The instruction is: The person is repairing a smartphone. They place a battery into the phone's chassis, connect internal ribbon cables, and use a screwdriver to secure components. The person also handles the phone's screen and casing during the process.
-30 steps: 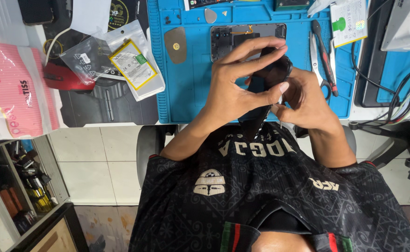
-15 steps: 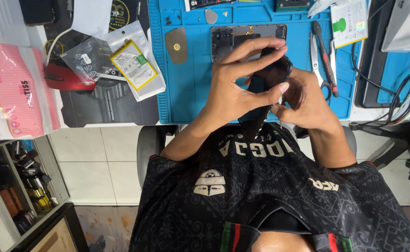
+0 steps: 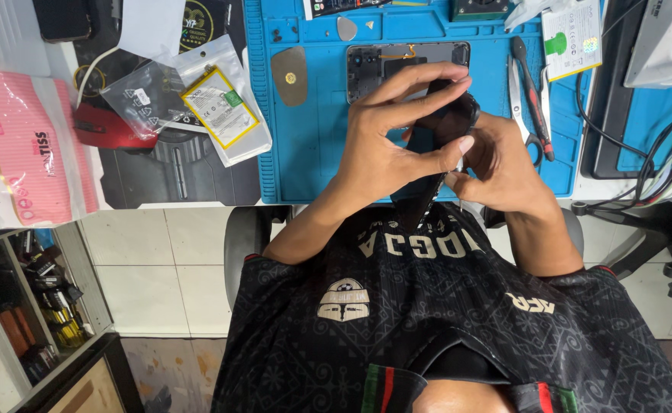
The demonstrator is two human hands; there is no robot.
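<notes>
My left hand [image 3: 378, 153] and my right hand [image 3: 504, 172] together hold a black phone [image 3: 435, 134] tilted on edge above my lap, just in front of the desk. The left hand's fingers spread over its top and side. My right hand grips its lower right edge with a pinch; whether a small tool is in that pinch is hidden. An opened phone housing [image 3: 397, 61] lies on the blue work mat [image 3: 313, 153] right behind the hands.
On the mat lie a flat metal pry plate [image 3: 288, 75], a grey pick [image 3: 347, 28] and red-handled cutters [image 3: 531, 99]. Left of the mat are a bagged battery [image 3: 221, 115], a red object [image 3: 106, 130] and a pink tissue pack [image 3: 22, 153]. Cables [image 3: 657, 153] hang at right.
</notes>
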